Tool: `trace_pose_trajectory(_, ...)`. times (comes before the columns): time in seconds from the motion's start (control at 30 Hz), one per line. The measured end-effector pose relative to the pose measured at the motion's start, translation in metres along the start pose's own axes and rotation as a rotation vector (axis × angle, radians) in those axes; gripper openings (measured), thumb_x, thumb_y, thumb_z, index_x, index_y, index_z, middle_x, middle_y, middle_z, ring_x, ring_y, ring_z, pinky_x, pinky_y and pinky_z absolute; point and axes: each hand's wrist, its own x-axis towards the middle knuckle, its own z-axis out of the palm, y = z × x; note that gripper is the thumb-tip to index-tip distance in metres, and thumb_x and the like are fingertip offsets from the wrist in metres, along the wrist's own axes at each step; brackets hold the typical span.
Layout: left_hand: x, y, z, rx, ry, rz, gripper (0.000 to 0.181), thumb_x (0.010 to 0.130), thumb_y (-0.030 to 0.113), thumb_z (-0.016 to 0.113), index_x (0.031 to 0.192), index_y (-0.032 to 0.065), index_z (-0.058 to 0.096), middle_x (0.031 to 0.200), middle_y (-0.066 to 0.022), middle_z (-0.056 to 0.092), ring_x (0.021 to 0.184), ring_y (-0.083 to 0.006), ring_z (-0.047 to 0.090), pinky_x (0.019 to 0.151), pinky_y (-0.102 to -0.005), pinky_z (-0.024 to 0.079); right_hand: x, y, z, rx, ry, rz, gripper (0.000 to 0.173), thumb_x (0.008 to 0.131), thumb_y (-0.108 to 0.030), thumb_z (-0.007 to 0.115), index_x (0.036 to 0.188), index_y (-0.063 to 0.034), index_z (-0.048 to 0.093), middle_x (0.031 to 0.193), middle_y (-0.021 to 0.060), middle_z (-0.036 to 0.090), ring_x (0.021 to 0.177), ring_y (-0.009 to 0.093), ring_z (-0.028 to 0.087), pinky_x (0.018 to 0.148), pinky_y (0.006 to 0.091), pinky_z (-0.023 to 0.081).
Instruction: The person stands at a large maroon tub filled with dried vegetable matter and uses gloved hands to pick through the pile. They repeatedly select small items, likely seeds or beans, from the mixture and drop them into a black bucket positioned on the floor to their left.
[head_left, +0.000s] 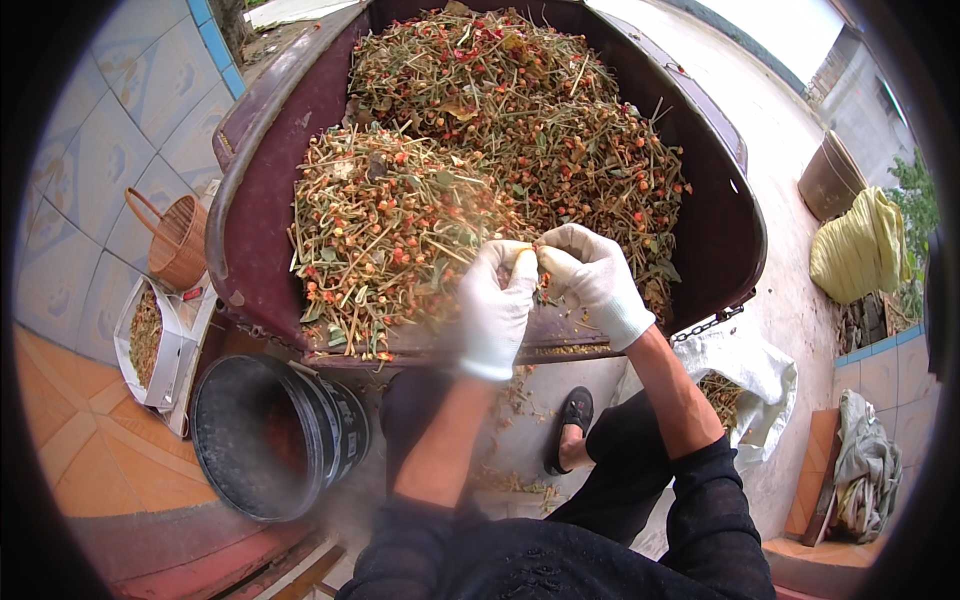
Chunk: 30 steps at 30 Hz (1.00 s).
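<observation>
Both my hands wear white knit gloves and meet fingertip to fingertip above the front edge of a maroon metal cart bed (259, 202). My left hand (495, 307) and my right hand (592, 281) pinch a tiny reddish plant piece (535, 247) between them; the fingertips mostly hide it. Behind the hands, a lighter heap of cut stems with small orange-red fruits (390, 225) fills the bed's left front. Against it lies a darker, larger heap of similar plant matter (495, 82), reaching to the back and right. What kind of plant it is, I cannot tell.
A black plastic bucket (345, 427) leans at lower left, its inside blurred. Beyond it are a white box (169, 375) of plant bits and a wicker basket (180, 247). A white woven sack (769, 375) holds stems at right. Chains (705, 325) hang by the cart's front corners.
</observation>
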Motion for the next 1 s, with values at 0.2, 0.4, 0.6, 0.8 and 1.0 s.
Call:
trace_pose_trajectory(0.2,-0.004,0.003,0.002,-0.088,-0.031,-0.077,0.008,0.093,0.008,0.061,0.097,0.0011,0.062,0.077,0.0013,0.06,0.059,-0.0028,0.048,0.052,-0.0196,0.04,0.003,0.009,-0.006,0.021,-0.046,-0.025,0.023,0.091,-0.023,0.066,0.104,-0.004,0.063,0.074,-0.0009,0.061,0.056,0.004,0.053,0.045,0.0195,0.039)
trace_pose_trajectory(0.4,0.0,-0.01,0.0,-0.561,-0.102,-0.295,0.005,0.093,0.01,0.06,0.095,0.0049,0.06,0.071,0.0037,0.056,0.047,0.0004,0.039,0.039,-0.0151,0.03,0.009,0.016,-0.011,0.229,-0.13,0.057,0.018,0.091,-0.021,0.067,0.097,-0.0042,0.061,0.072,-0.0011,0.06,0.05,0.003,0.051,0.039,0.0181,0.034)
trace_pose_trajectory(0.6,0.001,-0.007,-0.005,-0.71,-0.157,-0.382,0.004,0.094,0.006,0.057,0.097,0.0043,0.06,0.072,0.0023,0.056,0.048,-0.0003,0.042,0.039,-0.0151,0.03,0.011,0.018,-0.015,0.425,-0.217,0.077,0.017,0.092,-0.02,0.066,0.095,-0.0038,0.06,0.073,0.0003,0.06,0.05,0.004,0.051,0.037,0.0172,0.034)
trace_pose_trajectory(0.8,0.0,-0.004,0.0,-0.507,-0.09,-0.351,0.007,0.093,0.002,0.055,0.098,0.0025,0.06,0.073,-0.0003,0.058,0.052,-0.0013,0.045,0.04,-0.0155,0.032,0.006,0.01,-0.012,0.228,-0.159,0.034,0.021,0.092,-0.019,0.065,0.102,-0.0015,0.06,0.075,0.0012,0.061,0.052,0.005,0.053,0.039,0.0186,0.038)
trace_pose_trajectory(1.0,-0.001,-0.001,0.001,-0.534,-0.083,-0.365,0.009,0.095,0.014,0.059,0.094,0.0057,0.059,0.066,0.0046,0.053,0.044,0.0005,0.039,0.035,-0.0148,0.029,0.008,0.015,-0.014,0.257,-0.172,0.04,0.021,0.094,-0.017,0.062,0.107,-0.0012,0.059,0.075,0.0027,0.063,0.052,0.006,0.056,0.04,0.0212,0.039)
